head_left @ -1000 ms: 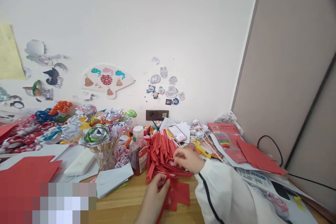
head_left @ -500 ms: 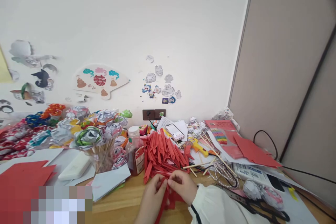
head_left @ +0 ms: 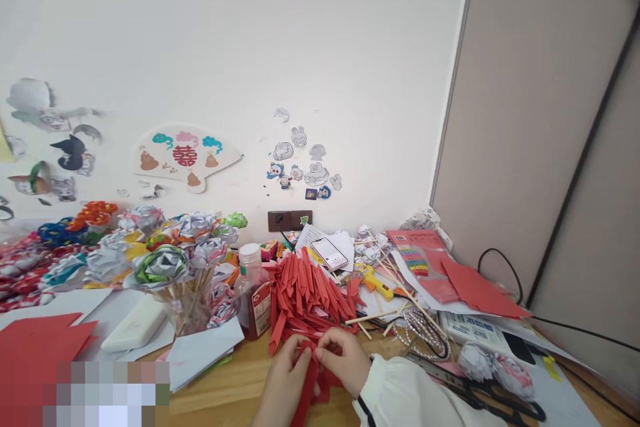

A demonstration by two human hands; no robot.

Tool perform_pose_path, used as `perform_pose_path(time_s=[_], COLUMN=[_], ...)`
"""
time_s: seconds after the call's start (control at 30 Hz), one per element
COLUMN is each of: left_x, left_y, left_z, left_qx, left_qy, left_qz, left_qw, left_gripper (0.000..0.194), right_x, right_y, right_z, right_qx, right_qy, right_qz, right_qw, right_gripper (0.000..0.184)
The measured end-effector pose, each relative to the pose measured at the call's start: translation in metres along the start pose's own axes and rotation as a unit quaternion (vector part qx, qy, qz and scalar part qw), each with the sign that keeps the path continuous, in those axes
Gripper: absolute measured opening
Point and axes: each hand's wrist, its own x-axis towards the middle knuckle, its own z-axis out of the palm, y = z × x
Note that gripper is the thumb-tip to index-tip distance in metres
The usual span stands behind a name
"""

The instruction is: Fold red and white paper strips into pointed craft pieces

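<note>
Between my hands, at the near edge of the wooden table (head_left: 215, 400), is a strip of red paper (head_left: 303, 397). My left hand (head_left: 289, 370) pinches it from the left, thumb against fingers. My right hand (head_left: 345, 359) grips its upper part from the right, fingertips close to those of the left. Part of the paper is hidden behind the fingers. Just beyond my hands lies a heap of folded red paper strips (head_left: 305, 287). More red paper shows on the table under my hands.
Left of the heap stand a bottle with a white cap (head_left: 253, 293) and a cup of sticks (head_left: 187, 303) with paper flowers. To the right are a phone (head_left: 330, 252), a yellow glue gun (head_left: 376, 282), a string of beads (head_left: 423, 333), scissors (head_left: 493, 397) and red sheets (head_left: 480, 290).
My right hand has come down from the heap to the red paper and now pinches it beside my left hand. The view has turned slightly right.
</note>
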Motion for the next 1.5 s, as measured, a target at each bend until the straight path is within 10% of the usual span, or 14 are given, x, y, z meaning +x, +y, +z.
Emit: perform_pose_path(time_s=[0.2,0.5,1.5], left_x=[0.001,-0.003,-0.007], left_y=[-0.005,0.007,0.015], left_z=[0.002,-0.005,-0.001], left_qx=[-0.038,0.081,0.012], left_qy=[-0.023,0.009,-0.002], left_qz=[-0.054,0.072,0.005], left_qw=[0.998,0.994,1.0], left_gripper=[0.01,0.014,0.022], right_x=[0.001,0.003,0.001], right_y=[-0.002,0.003,0.003], right_z=[-0.002,-0.002,-0.008], right_qx=[0.014,0.122,0.121], right_qy=[0.019,-0.028,-0.047], right_qz=[0.006,0.049,0.051], right_qw=[1.0,0.991,0.99], right_gripper=[0.008,0.026,0.031])
